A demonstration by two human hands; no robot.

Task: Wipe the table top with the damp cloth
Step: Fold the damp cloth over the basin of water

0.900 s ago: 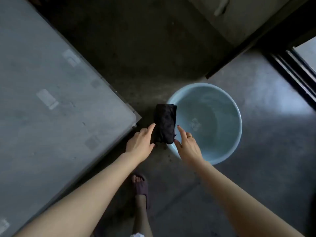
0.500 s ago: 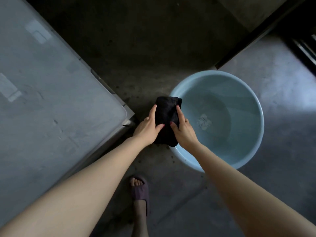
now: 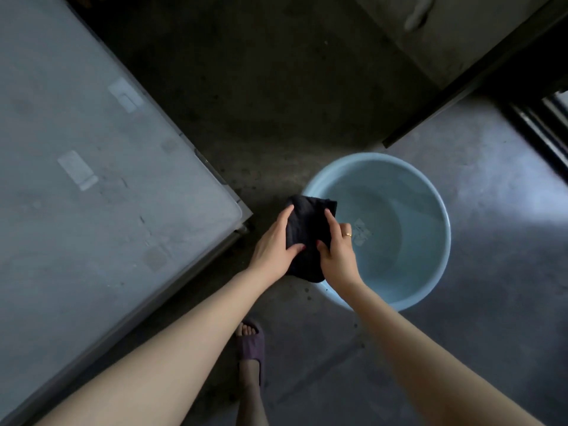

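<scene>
Cloth (image 3: 307, 235): dark, folded, gripped from both sides over the near-left rim of the basin (image 3: 430, 272). My left hand (image 3: 275, 249) clasps its left edge, thumb across the front. My right hand (image 3: 338, 253) clasps the right edge. Table (image 3: 92, 179) lies to my left, apart from the cloth. Basin stands on the floor (image 3: 491, 333).

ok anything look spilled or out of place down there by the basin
Nothing stands out. The blue basin sits upright on the floor, and both the left hand and right hand grip the folded dark cloth over its rim. No clear puddle shows.
</scene>
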